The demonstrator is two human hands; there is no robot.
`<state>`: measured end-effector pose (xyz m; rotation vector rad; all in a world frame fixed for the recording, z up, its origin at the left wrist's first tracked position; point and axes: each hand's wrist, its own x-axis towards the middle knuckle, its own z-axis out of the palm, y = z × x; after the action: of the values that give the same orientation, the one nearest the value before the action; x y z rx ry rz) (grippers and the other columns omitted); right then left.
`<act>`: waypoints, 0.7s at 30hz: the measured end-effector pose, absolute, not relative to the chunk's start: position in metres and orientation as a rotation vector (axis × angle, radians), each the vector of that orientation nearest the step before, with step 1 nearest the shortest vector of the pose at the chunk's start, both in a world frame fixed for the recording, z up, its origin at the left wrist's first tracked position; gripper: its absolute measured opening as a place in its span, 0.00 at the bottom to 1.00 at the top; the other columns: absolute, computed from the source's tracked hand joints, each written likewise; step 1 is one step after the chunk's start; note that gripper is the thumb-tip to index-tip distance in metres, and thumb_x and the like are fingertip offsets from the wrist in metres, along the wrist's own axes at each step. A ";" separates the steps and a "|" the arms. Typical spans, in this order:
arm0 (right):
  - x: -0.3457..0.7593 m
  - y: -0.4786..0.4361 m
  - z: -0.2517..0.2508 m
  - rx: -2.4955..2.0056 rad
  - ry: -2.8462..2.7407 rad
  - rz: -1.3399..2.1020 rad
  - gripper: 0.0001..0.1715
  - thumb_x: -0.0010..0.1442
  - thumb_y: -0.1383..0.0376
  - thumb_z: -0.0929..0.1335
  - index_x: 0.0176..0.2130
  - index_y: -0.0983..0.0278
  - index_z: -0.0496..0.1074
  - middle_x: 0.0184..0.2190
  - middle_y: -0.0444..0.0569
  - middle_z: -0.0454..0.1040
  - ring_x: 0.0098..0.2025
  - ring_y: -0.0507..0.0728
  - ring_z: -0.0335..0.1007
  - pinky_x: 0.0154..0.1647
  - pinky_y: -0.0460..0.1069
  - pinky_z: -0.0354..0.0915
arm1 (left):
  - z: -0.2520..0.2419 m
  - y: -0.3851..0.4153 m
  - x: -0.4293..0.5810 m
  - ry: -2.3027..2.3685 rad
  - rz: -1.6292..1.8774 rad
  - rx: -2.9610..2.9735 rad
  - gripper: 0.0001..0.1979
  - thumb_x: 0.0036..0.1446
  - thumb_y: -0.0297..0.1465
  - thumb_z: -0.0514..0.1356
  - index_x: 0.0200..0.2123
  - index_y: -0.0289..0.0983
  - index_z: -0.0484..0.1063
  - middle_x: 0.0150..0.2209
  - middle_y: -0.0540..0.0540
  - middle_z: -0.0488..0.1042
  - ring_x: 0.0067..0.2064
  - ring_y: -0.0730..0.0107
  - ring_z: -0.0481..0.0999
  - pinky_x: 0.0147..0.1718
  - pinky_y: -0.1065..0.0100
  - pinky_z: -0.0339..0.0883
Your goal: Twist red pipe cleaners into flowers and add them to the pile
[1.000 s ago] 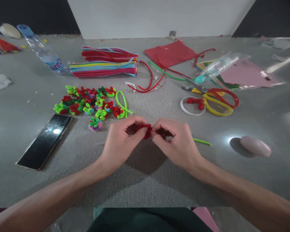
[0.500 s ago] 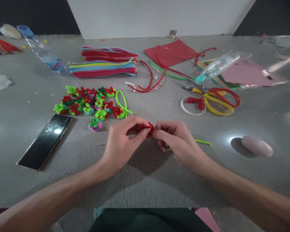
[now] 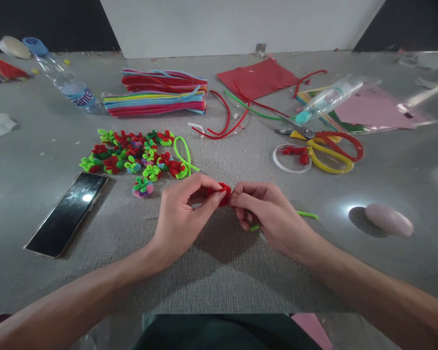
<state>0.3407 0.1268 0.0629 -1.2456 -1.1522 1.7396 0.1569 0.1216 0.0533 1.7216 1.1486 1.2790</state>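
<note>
My left hand (image 3: pixel 180 216) and my right hand (image 3: pixel 268 211) meet over the middle of the grey table (image 3: pixel 219 272). Both pinch a small red pipe-cleaner piece (image 3: pixel 223 192) between fingertips. A green pipe cleaner (image 3: pixel 306 214) lies under and beside my right hand. A heap of small finished pipe-cleaner flowers (image 3: pixel 131 153) in red, green and purple lies just left of my left hand, with a green loop (image 3: pixel 183 154) at its right end.
A phone (image 3: pixel 67 213) lies at the left. A stack of coloured pipe cleaners (image 3: pixel 156 95), a water bottle (image 3: pixel 63 80), red felt (image 3: pixel 257 78), scissors (image 3: pixel 330 148), a white ring (image 3: pixel 291 160), a glue bottle (image 3: pixel 326 101) and a pink oval object (image 3: pixel 389 219) surround the hands.
My right hand has shifted slightly, its fingers curling tighter against the red piece. My left hand keeps its pinch in about the same place.
</note>
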 end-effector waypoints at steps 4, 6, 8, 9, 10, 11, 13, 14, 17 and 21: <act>0.343 0.128 0.065 -1.309 -1.396 1.537 0.11 0.62 0.62 0.70 0.28 0.62 0.72 0.21 0.39 0.66 0.23 0.49 0.63 0.23 0.46 0.57 | 0.056 0.124 0.158 1.169 1.236 1.645 0.04 0.64 0.23 0.65 0.37 0.38 0.78 0.34 0.51 0.82 0.34 0.74 0.81 0.33 0.75 0.77; 0.344 0.128 0.065 -1.318 -1.475 1.403 0.10 0.63 0.61 0.70 0.30 0.62 0.72 0.23 0.39 0.65 0.25 0.49 0.62 0.25 0.46 0.57 | 0.057 0.125 0.158 1.162 1.223 1.600 0.04 0.64 0.24 0.64 0.37 0.38 0.78 0.34 0.51 0.82 0.34 0.73 0.82 0.34 0.74 0.77; 0.345 0.129 0.064 -1.306 -1.515 1.285 0.08 0.63 0.62 0.70 0.32 0.62 0.72 0.26 0.40 0.68 0.28 0.49 0.63 0.27 0.46 0.58 | 0.058 0.126 0.157 1.147 1.206 1.561 0.04 0.65 0.26 0.63 0.37 0.38 0.79 0.34 0.50 0.82 0.34 0.72 0.82 0.34 0.73 0.78; 0.345 0.130 0.063 -1.301 -1.521 1.253 0.08 0.64 0.62 0.71 0.33 0.62 0.72 0.28 0.41 0.69 0.29 0.50 0.64 0.28 0.46 0.59 | 0.058 0.126 0.157 1.139 1.196 1.547 0.05 0.65 0.26 0.62 0.37 0.38 0.79 0.34 0.49 0.82 0.34 0.72 0.82 0.34 0.73 0.78; 0.346 0.130 0.063 -1.298 -1.521 1.242 0.07 0.64 0.62 0.71 0.35 0.62 0.72 0.29 0.41 0.71 0.30 0.50 0.65 0.29 0.46 0.60 | 0.058 0.126 0.157 1.128 1.185 1.537 0.06 0.65 0.26 0.62 0.37 0.38 0.79 0.34 0.49 0.82 0.35 0.71 0.82 0.34 0.72 0.78; 0.346 0.130 0.062 -1.297 -1.518 1.249 0.07 0.64 0.61 0.71 0.36 0.62 0.72 0.30 0.42 0.72 0.31 0.50 0.65 0.29 0.46 0.60 | 0.058 0.127 0.156 1.114 1.174 1.533 0.07 0.66 0.26 0.61 0.37 0.38 0.80 0.34 0.48 0.82 0.35 0.71 0.82 0.35 0.72 0.78; 0.346 0.131 0.061 -1.299 -1.519 1.273 0.06 0.65 0.62 0.71 0.38 0.62 0.73 0.32 0.43 0.73 0.32 0.51 0.66 0.29 0.46 0.60 | 0.058 0.128 0.155 1.088 1.152 1.534 0.09 0.65 0.25 0.59 0.38 0.38 0.81 0.35 0.48 0.83 0.36 0.70 0.82 0.36 0.71 0.79; 0.346 0.131 0.060 -1.298 -1.524 1.282 0.05 0.65 0.62 0.70 0.39 0.62 0.73 0.32 0.43 0.74 0.33 0.51 0.67 0.29 0.46 0.60 | 0.057 0.128 0.155 1.078 1.140 1.536 0.09 0.65 0.25 0.59 0.38 0.38 0.81 0.36 0.48 0.83 0.37 0.70 0.82 0.37 0.71 0.79; 0.346 0.132 0.060 -1.294 -1.524 1.306 0.05 0.65 0.62 0.70 0.38 0.62 0.73 0.32 0.44 0.74 0.33 0.51 0.67 0.29 0.46 0.61 | 0.057 0.128 0.154 1.070 1.111 1.540 0.09 0.65 0.25 0.59 0.39 0.38 0.81 0.37 0.47 0.84 0.37 0.69 0.83 0.36 0.71 0.79; 0.345 0.132 0.061 -1.278 -1.486 1.352 0.06 0.64 0.61 0.71 0.38 0.62 0.73 0.31 0.44 0.74 0.31 0.51 0.67 0.27 0.46 0.62 | 0.057 0.128 0.154 1.066 1.101 1.514 0.08 0.63 0.25 0.61 0.40 0.38 0.81 0.37 0.47 0.84 0.37 0.69 0.83 0.36 0.71 0.79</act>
<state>0.3455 0.1321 0.0612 -1.2781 -1.4858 1.3521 0.1535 0.1283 0.0574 1.5135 1.0656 1.1009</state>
